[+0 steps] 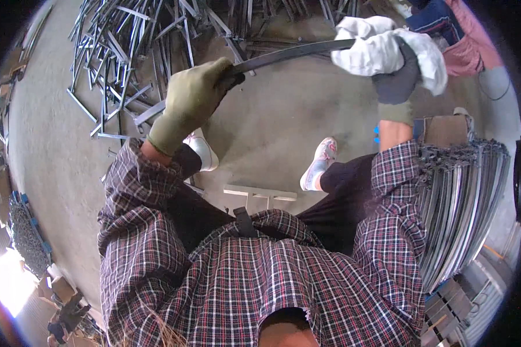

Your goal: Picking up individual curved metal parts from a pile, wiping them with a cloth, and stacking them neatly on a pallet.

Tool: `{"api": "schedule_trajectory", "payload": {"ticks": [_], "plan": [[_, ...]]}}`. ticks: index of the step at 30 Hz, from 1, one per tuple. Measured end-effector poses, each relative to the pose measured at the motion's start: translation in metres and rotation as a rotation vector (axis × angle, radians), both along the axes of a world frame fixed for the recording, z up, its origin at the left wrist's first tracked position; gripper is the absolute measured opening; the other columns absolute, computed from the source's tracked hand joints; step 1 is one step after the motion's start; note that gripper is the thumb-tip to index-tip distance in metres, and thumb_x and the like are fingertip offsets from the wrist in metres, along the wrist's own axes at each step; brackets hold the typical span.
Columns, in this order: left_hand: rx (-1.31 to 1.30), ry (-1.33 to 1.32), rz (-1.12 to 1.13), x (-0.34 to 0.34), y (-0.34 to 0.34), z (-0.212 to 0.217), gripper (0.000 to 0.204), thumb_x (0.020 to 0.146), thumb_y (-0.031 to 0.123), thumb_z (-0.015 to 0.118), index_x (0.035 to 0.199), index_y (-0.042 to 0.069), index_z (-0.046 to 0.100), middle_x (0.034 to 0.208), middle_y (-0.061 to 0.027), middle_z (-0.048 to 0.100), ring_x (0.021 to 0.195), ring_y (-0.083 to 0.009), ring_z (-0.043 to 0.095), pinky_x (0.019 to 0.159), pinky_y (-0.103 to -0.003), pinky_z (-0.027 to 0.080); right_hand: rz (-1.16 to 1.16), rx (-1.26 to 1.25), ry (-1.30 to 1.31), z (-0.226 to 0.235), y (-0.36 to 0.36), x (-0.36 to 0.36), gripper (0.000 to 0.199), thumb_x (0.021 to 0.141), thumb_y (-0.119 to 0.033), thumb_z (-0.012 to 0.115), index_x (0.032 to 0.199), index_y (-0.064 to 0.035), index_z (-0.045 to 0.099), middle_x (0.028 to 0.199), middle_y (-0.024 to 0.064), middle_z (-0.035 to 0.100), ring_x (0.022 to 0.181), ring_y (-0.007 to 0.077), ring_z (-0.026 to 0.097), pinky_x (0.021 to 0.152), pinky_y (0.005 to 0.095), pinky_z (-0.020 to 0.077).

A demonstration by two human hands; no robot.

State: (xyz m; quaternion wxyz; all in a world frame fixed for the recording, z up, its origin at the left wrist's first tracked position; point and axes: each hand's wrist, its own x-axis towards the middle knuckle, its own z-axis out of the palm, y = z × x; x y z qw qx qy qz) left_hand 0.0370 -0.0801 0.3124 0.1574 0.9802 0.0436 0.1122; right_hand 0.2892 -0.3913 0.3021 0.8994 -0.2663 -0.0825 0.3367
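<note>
The left hand (192, 98), in an olive glove, is closed tight around one end of a long dark metal strip (289, 53), held in the air above the concrete floor (272, 133). The right hand (398, 72), in a grey glove, clamps a white cloth (382, 49) around the strip's other end. Loose metal bars (127, 52) lie heaped on the floor beyond the left hand
</note>
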Motion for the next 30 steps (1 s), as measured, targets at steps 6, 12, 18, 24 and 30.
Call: {"api": "schedule_trajectory", "payload": {"ticks": [6,12,18,24,30], "plan": [[-1.2,0.563,-0.365,-0.012,-0.002,-0.016,0.04,0.109,0.038,0.053,0.109,0.0,0.068,0.079,0.0051,0.06,0.065,-0.0037,0.05,0.057,-0.024,0.043,-0.217,-0.132,-0.144,0.022,0.021,-0.014,0.013,0.096,-0.016,0.063,0.101,-0.0042,0.065,0.087,0.0039,0.066,0.079,0.0145,0.064,0.077,0.0332,0.0566],[-0.306,0.154,-0.151,-0.012,-0.009,-0.001,0.021,0.098,0.027,0.071,0.103,0.007,0.065,0.082,-0.0126,0.069,0.067,-0.0321,0.065,0.06,-0.035,0.051,0.014,-0.174,-0.383,0.005,-0.006,0.023,0.017,0.1,-0.02,0.054,0.095,-0.0052,0.061,0.08,0.0021,0.059,0.072,0.0131,0.058,0.07,0.0329,0.0538],[0.025,-0.048,-0.104,0.006,-0.022,-0.013,0.022,0.096,0.032,0.07,0.097,0.012,0.062,0.08,-0.009,0.066,0.071,-0.0354,0.068,0.057,-0.044,0.052,-0.261,-0.302,0.017,-0.025,0.054,-0.038,0.028,0.104,-0.03,0.047,0.089,-0.0107,0.06,0.081,0.0006,0.059,0.071,0.0151,0.057,0.068,0.0348,0.0524],[-0.493,0.331,-0.165,0.0,-0.016,-0.012,0.025,0.099,0.029,0.07,0.105,0.005,0.065,0.076,-0.0066,0.063,0.063,-0.0143,0.062,0.057,-0.033,0.049,0.367,0.001,-0.294,0.014,-0.018,0.019,0.024,0.101,-0.031,0.058,0.087,-0.0118,0.059,0.083,-0.0009,0.06,0.073,0.0156,0.058,0.071,0.0323,0.0528],[-1.413,0.855,-0.145,-0.02,-0.021,-0.006,0.04,0.105,0.044,0.06,0.094,0.005,0.062,0.073,0.0064,0.052,0.06,-0.0017,0.045,0.05,-0.021,0.036,-0.687,-0.997,-1.869,-0.038,-0.081,0.099,0.026,0.09,-0.019,0.065,0.101,0.0051,0.066,0.104,0.0242,0.069,0.092,0.0386,0.068,0.089,0.0423,0.057]]}}
